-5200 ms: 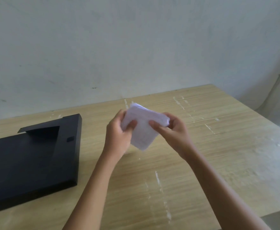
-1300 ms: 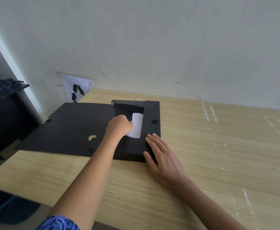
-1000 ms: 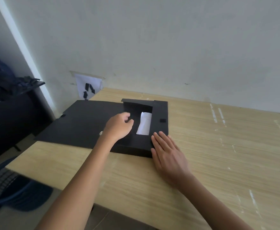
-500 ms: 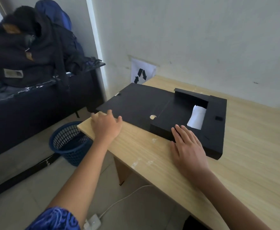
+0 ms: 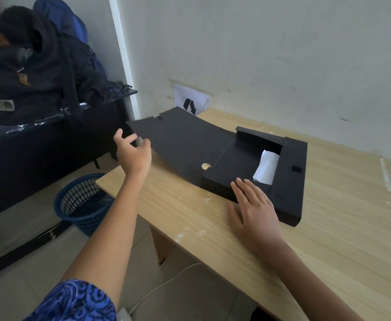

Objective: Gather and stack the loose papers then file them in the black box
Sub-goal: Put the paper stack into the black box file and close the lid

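Pale wood-grain table carries the right hand, flat with fingers spread, fingertips on the flat black cardboard file box. Folded white papers lie in its open compartment. Farther left, the left hand pinches the raised black lid flap. Beyond stand a blue mesh wastebasket and dark backpacks.

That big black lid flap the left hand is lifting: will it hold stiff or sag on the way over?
Probably sags: the lid flap already bows where the left hand raises its edge. It looks like thin, light board. The right hand, flat on the black box, should stop sliding.
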